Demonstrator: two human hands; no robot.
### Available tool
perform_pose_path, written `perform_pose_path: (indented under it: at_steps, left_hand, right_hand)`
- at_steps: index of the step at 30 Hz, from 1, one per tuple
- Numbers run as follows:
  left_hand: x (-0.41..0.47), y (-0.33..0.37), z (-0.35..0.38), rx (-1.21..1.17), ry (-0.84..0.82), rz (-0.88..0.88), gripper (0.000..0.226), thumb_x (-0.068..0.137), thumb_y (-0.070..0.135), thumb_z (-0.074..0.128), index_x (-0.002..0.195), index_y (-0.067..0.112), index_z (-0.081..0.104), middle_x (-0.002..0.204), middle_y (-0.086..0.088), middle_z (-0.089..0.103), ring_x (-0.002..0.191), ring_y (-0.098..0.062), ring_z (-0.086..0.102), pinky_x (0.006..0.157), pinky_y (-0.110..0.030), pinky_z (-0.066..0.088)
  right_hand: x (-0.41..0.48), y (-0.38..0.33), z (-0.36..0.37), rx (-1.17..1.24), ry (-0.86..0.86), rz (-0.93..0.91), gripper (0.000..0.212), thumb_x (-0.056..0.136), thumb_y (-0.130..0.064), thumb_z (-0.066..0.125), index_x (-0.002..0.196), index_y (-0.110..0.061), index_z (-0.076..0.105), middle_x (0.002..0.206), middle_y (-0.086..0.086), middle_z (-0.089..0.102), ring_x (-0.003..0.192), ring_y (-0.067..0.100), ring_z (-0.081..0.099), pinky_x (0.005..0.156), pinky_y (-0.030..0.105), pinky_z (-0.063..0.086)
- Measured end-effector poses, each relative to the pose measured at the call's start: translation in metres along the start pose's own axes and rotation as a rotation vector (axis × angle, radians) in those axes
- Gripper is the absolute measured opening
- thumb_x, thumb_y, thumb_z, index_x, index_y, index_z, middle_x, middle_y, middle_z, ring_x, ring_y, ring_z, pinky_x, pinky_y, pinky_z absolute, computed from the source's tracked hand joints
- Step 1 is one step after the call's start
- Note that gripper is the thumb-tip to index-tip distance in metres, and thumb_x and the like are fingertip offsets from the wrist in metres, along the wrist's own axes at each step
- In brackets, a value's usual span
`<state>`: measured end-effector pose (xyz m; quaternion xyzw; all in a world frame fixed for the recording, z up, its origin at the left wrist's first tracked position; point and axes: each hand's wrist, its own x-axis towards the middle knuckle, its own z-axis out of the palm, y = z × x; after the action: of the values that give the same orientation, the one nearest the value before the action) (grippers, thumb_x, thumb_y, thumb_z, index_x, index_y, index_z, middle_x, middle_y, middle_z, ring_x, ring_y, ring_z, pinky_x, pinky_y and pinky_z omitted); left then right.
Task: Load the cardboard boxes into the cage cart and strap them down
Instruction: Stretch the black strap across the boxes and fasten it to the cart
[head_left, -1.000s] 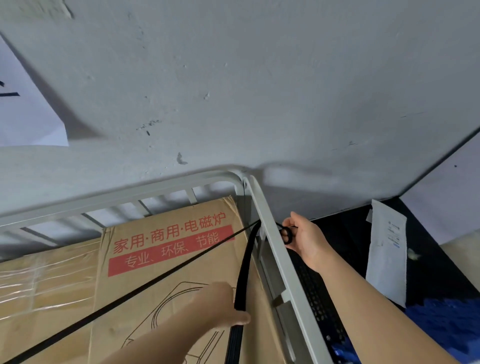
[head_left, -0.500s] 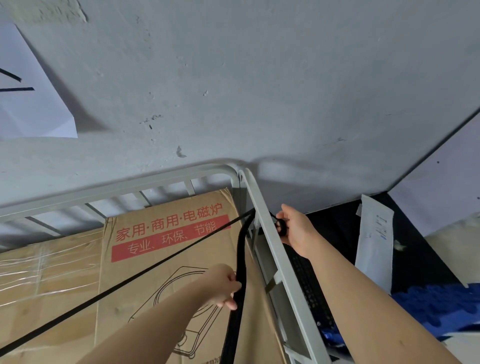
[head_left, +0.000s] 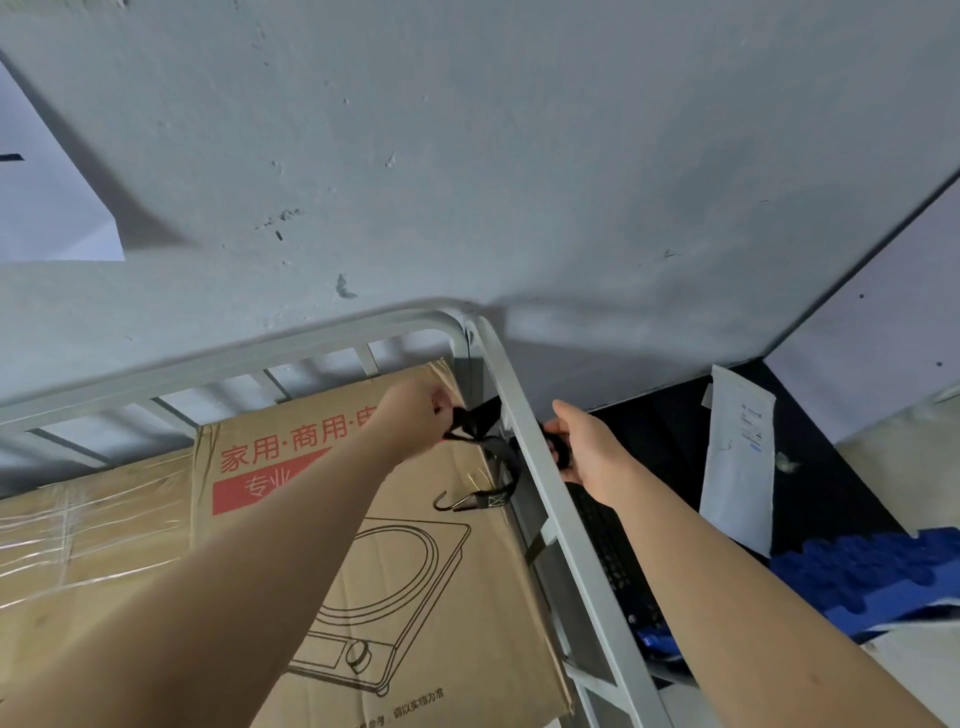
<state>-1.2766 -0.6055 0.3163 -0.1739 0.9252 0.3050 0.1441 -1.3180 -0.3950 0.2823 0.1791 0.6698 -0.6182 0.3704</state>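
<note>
Against a grey wall, both hands (head_left: 410, 418) (head_left: 587, 447) pinch the black strap (head_left: 480, 418) at the cart rail (head_left: 524, 415).

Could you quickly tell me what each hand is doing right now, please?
Left hand: closed, pinching the black strap inside the cart rail.
Right hand: closed on the strap outside that rail.

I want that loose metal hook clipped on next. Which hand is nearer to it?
Left, narrowly. The left hand grips the black strap above the hook, inside the cart rail. The right hand is outside that rail.
</note>
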Motion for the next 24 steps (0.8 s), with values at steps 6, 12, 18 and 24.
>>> perform_pose_path:
  at_steps: [6, 12, 18, 24]
  left_hand:
    - [-0.024, -0.023, 0.037, 0.130, 0.014, 0.072, 0.049, 0.090, 0.020, 0.058, 0.138, 0.022, 0.046, 0.125, -0.006, 0.056, 0.101, -0.023, 0.059, 0.082, -0.031, 0.051]
    - [-0.040, -0.015, 0.062, -0.005, 0.218, 0.217, 0.024, 0.086, 0.027, 0.066, 0.110, 0.024, 0.064, 0.106, 0.009, 0.057, 0.103, -0.011, 0.052, 0.088, -0.022, 0.040]
    - [-0.035, 0.007, 0.098, -0.305, -0.224, 0.138, 0.044, 0.093, 0.021, 0.057, 0.135, 0.031, 0.051, 0.118, 0.004, 0.060, 0.097, -0.017, 0.061, 0.071, -0.018, 0.048]
    - [-0.028, 0.009, 0.116, -0.548, -0.206, 0.100, 0.044, 0.092, 0.015, 0.057, 0.131, 0.035, 0.054, 0.107, -0.009, 0.067, 0.093, -0.025, 0.063, 0.086, -0.039, 0.051]
  right_hand:
    - [-0.003, 0.003, 0.000, 0.068, 0.097, -0.079, 0.027, 0.098, -0.031, 0.044, 0.083, -0.010, 0.054, 0.061, 0.002, 0.045, 0.053, 0.014, 0.040, 0.068, 0.032, 0.037]
    - [-0.010, 0.012, -0.007, 0.078, 0.130, -0.123, 0.024, 0.096, -0.028, 0.045, 0.085, -0.010, 0.056, 0.061, 0.002, 0.044, 0.055, 0.014, 0.036, 0.074, 0.038, 0.037]
    - [-0.023, 0.015, -0.009, 0.065, 0.079, -0.113, 0.029, 0.097, -0.029, 0.044, 0.092, -0.008, 0.063, 0.060, -0.001, 0.045, 0.055, 0.013, 0.046, 0.075, 0.035, 0.040]
    - [-0.028, 0.015, -0.002, 0.045, 0.099, -0.196, 0.032, 0.097, -0.018, 0.043, 0.066, -0.009, 0.048, 0.060, 0.000, 0.037, 0.056, 0.012, 0.033, 0.064, 0.029, 0.033]
